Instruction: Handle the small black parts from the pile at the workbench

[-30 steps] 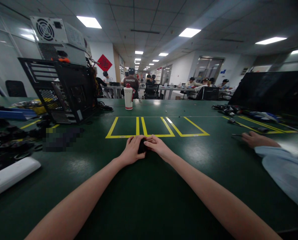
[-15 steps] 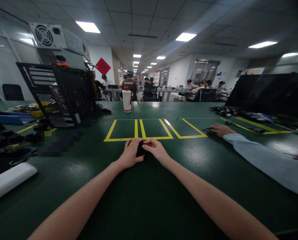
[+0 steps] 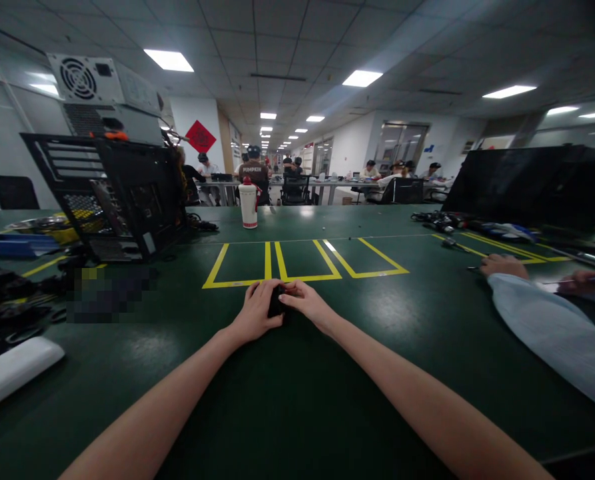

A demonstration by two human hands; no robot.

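Between my two hands is a small black object [image 3: 276,304], mostly covered by fingers, so its kind does not show. My left hand [image 3: 256,312] wraps round its left side, with the thumb along the near edge. From the right, my right hand [image 3: 304,301] pinches at its upper edge with thumb and fingers. Both hands are low over the green table [image 3: 287,400], just on the near side of the yellow tape outlines [image 3: 310,277].
A black computer case [image 3: 122,200] with power supplies on top stands left, beside cables and a white bar [image 3: 17,373]. A cup [image 3: 248,205] stands beyond the tape. At right are a co-worker's hand [image 3: 504,267] and sleeve, loose cables and a dark monitor [image 3: 522,187].
The co-worker's hand at the right has drawn back to the right, away from the tape. My hands keep their hold on the black object, and the view has shifted slightly.
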